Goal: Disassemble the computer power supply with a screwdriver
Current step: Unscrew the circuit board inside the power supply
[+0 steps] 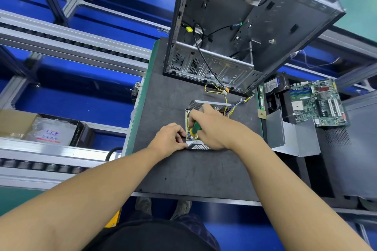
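right hand (212, 126) gripping green screwdriver (196, 127) inside open PSU (199, 145), left hand (170, 137) fingers curled pinching PSU edge, case (234, 26) behind, mat (193, 173)

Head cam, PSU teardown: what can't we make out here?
Head view:
1. Screwdriver tip and its screw: hidden under the right hand.
2. Power supply interior: mostly covered by that hand.
3. Computer case top: cut off by the upper edge.
4. Bag label, far left: too blurred to read.
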### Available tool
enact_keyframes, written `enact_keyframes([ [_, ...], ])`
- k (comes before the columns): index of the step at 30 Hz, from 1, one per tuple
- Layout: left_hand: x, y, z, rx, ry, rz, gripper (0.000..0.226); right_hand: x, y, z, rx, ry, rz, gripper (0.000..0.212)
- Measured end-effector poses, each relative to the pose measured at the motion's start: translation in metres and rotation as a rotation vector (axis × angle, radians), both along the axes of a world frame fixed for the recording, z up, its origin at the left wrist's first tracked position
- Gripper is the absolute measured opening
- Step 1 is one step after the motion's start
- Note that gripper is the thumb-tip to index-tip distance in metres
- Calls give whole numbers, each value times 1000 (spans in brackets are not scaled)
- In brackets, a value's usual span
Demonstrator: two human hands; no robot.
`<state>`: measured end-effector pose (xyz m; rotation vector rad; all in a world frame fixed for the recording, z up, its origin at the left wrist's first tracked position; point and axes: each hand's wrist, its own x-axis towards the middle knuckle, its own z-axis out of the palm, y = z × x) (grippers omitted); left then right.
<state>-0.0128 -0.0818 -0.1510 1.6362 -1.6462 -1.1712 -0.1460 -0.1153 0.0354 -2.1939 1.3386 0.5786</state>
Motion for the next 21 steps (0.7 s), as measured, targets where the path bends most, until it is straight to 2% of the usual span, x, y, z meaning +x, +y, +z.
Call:
enact_keyframes([
  [1, 0, -1, 1, 5, -6, -6, 25, 1, 1, 1, -8, 9, -9, 23],
  [4, 0, -3, 2, 29, -20, -17, 26, 1, 1, 3, -116, 60, -52, 44],
  [6, 1, -5, 3, 44, -16, -19, 29, 0, 1, -1, -204, 104, -31, 29],
  [8, 2, -9, 4, 64, -12, -28, 30, 1, -1, -3, -265, 107, -7, 23],
  [10, 3, -13, 5, 87, -13, -34, 30, 2, -2, -3, -237, 60, -22, 21],
  [13, 4, -17, 5, 97, -29, -43, 32, 1, -5, 2, -84, -1, -33, 8],
  [17, 3, -18, 6, 85, -28, -71, 31, 0, -7, 6, 80, -12, -30, 24],
  [21, 2, -21, 7, 116, -48, -86, 29, 1, -7, 3, -40, 16, -129, 34],
])
